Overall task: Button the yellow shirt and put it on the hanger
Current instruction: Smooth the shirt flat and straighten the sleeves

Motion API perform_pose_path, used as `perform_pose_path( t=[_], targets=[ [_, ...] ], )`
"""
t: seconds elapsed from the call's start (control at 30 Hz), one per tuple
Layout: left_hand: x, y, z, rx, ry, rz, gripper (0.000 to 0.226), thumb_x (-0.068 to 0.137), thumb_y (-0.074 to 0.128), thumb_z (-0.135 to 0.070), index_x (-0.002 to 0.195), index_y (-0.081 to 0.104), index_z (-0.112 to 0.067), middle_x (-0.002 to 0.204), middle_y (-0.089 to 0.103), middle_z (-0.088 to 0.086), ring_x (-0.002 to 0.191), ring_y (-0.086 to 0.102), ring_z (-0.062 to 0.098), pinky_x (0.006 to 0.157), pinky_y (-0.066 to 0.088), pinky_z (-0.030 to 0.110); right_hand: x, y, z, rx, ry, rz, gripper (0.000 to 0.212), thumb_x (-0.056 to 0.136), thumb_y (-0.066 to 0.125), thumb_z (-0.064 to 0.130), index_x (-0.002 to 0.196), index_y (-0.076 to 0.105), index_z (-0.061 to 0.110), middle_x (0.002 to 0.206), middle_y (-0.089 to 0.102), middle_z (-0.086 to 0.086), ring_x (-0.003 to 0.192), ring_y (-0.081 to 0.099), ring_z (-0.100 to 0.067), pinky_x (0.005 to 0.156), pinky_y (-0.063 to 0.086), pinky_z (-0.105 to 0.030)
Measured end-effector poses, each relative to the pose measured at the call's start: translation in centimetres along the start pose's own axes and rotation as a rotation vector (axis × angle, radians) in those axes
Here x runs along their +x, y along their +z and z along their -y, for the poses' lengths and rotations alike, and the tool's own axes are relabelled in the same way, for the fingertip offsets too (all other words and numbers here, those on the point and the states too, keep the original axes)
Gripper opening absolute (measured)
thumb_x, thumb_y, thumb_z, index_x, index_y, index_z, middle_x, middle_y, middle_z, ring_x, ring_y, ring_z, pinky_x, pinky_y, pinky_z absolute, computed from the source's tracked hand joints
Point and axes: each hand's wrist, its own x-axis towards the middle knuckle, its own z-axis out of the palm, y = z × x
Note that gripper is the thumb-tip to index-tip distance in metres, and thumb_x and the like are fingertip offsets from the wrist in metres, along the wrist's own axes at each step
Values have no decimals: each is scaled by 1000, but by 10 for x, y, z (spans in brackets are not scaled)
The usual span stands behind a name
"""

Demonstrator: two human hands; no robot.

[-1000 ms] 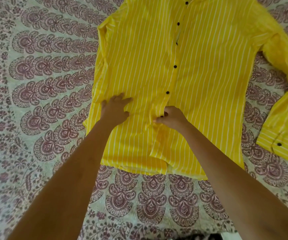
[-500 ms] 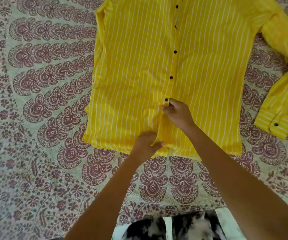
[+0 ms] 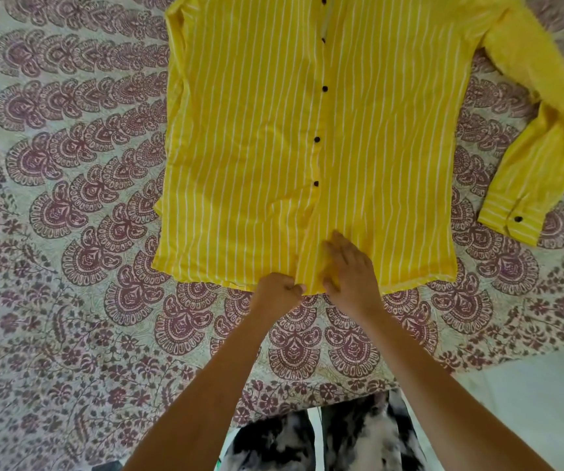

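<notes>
Yellow white-striped shirt point(image 3: 256, 130), black buttons point(image 3: 316, 140), maroon paisley bedspread point(image 3: 70, 198)

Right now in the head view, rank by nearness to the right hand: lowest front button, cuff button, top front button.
From the right hand:
1. Lowest front button, just above it.
2. Cuff button, far right.
3. Top front button, frame's top edge.

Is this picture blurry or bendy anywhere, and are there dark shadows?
Head view: soft, even light, no glare or hard shadows; the yellow shirt and buttons look sharp in the middle; the bedsheet pattern bends toward the edges; the top right corner looks smeared.
</notes>
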Motion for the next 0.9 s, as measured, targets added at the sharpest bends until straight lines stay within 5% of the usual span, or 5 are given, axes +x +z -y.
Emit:
perform_pose_path(
  t=[0.23, 0.37, 0.47, 0.57, 0.9],
  targets=[
    [-7, -15, -24, 560, 44, -169, 39, 88, 52, -51, 76, 58, -14, 86, 63, 5, 89, 62, 26, 65, 40, 30, 19, -19, 1, 81, 90, -48, 48, 81, 43, 29, 123, 55, 10, 140, 45, -14, 127, 44, -34, 102, 36, -46],
    [3, -29, -25, 727, -38, 3, 43, 87, 54, -50, 105, 60, -11, 107, 64, 4, 103, 60, 27, 73, 41, 33, 24, -12, -4, -62, -19, 5, 50, 74, 65, 22, 121, 56, 8, 136, 49, -18, 120, 51, -37, 92, 45, -50],
    [1, -36, -20, 818, -59, 14, 39, 89, 53, -45, 107, 59, -12, 112, 62, 6, 105, 59, 28, 74, 42, 33, 14, -6, -2, -62, -50, 69, 52, 80, 63, 21, 129, 49, 11, 145, 39, -15, 131, 42, -32, 102, 37, -48],
    [-4, -42, -28, 787, 21, -134, 30, 90, 51, -42, 88, 59, -13, 101, 64, 6, 95, 61, 27, 68, 39, 29, -1, -14, -11, 17, 6, 88, 48, 88, 53, 23, 134, 44, 13, 150, 31, -10, 138, 30, -27, 111, 25, -44],
    [4, -11, -144, 450, 315, -245, 13, 87, 59, -35, 86, 66, -24, 101, 69, 0, 98, 62, 23, 78, 49, 33, -17, -94, -105, 158, 451, -351, 40, 82, 44, 24, 117, 57, 8, 124, 56, -13, 111, 55, -33, 87, 50, -49]
  ],
)
